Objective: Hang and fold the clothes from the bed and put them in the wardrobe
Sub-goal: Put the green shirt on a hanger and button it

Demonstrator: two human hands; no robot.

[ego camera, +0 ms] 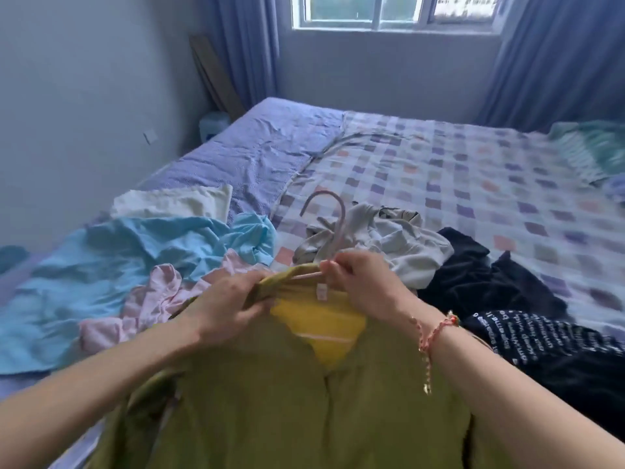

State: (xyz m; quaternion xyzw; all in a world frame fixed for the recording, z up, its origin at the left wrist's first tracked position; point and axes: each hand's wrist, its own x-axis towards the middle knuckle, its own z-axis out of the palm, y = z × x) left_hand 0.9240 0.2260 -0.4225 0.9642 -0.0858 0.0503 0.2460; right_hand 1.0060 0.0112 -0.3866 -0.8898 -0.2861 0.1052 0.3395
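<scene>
While over the checked bed [473, 170], my left fingers [253, 284] pinching an olive-green fabric shirt [270, 401], right fingers [333, 269] a thin pink hanger [341, 221].

The shirt [270, 384] is olive green, yellow inside the collar, on a pale pink hanger [340, 230]. Beside it lie a sky-blue top [135, 258], a pink top [155, 299], a grey top [399, 242] and a black top [480, 275]. The bedspread [473, 170] is white, checked in purple, pink and grey. The sheet [257, 150] is lavender and the curtains [558, 55] are blue.
</scene>
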